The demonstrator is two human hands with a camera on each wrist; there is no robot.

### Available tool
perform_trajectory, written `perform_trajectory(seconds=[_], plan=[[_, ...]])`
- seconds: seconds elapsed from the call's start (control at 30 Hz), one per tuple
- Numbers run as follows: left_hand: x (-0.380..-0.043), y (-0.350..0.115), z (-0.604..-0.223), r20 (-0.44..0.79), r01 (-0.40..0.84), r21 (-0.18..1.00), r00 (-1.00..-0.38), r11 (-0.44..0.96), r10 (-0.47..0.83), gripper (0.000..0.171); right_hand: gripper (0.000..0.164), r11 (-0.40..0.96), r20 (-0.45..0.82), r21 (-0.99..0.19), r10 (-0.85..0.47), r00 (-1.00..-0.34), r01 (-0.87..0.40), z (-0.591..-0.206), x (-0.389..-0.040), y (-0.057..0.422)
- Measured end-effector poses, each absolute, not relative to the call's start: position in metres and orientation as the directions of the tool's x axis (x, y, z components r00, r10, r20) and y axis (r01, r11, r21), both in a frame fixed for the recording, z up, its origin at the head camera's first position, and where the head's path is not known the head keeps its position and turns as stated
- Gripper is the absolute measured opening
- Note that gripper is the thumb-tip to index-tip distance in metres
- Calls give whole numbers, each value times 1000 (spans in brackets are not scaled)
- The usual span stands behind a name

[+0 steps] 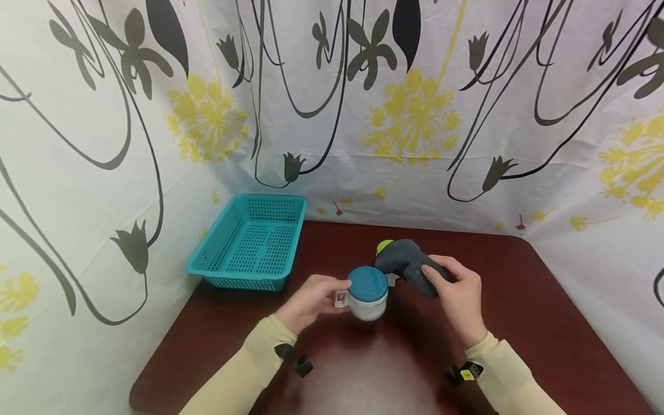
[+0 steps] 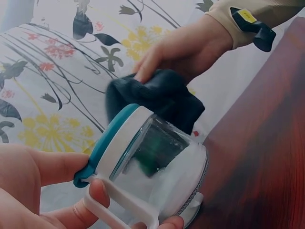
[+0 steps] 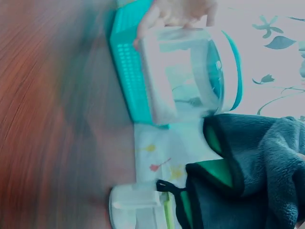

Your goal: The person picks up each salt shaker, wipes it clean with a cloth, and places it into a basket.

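Note:
My left hand [image 1: 311,301] grips a clear jar [image 1: 368,309] by its white handle [image 2: 125,202], above the table. The jar has a blue lid [image 1: 368,283] with a white band below it, and in the left wrist view it looks tilted. My right hand [image 1: 460,297] pinches a bunched dark grey cloth [image 1: 407,262], whose green underside shows in the right wrist view. The cloth hangs close beside the jar; whether they touch I cannot tell. Behind the cloth, mostly hidden in the head view, stands a second clear container [image 3: 136,206] with a green lid [image 1: 383,246].
A turquoise perforated basket [image 1: 298,242] sits at the table's back left. The dark red-brown table [image 1: 524,300] meets a flower-patterned sheet [image 1: 321,127] at the back and sides.

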State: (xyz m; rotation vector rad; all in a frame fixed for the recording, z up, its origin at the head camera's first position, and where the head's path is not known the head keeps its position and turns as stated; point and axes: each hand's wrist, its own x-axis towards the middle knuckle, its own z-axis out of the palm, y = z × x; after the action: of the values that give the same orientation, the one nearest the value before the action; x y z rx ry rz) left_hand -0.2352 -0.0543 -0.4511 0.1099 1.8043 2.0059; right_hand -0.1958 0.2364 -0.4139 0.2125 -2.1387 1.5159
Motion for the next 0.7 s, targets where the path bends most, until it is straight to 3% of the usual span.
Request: perform_trajectory(seconds=[0.13,0.27,0.7], plan=[[-233,-53,-448,-199,-241,969,-894,-57,401,32,26,277,446,-875,144,-883,-397,-424,-203,234],[-231,-50,-444,-174,-215,975,-885,-47,433,34,29,266,374,-898,41,-927,-350,-438,-209,231],[-232,-52,-446,-175,-208,978,-873,-22,455,32,14,495,339,-791,-134,-931,-359,-463,-222,241]])
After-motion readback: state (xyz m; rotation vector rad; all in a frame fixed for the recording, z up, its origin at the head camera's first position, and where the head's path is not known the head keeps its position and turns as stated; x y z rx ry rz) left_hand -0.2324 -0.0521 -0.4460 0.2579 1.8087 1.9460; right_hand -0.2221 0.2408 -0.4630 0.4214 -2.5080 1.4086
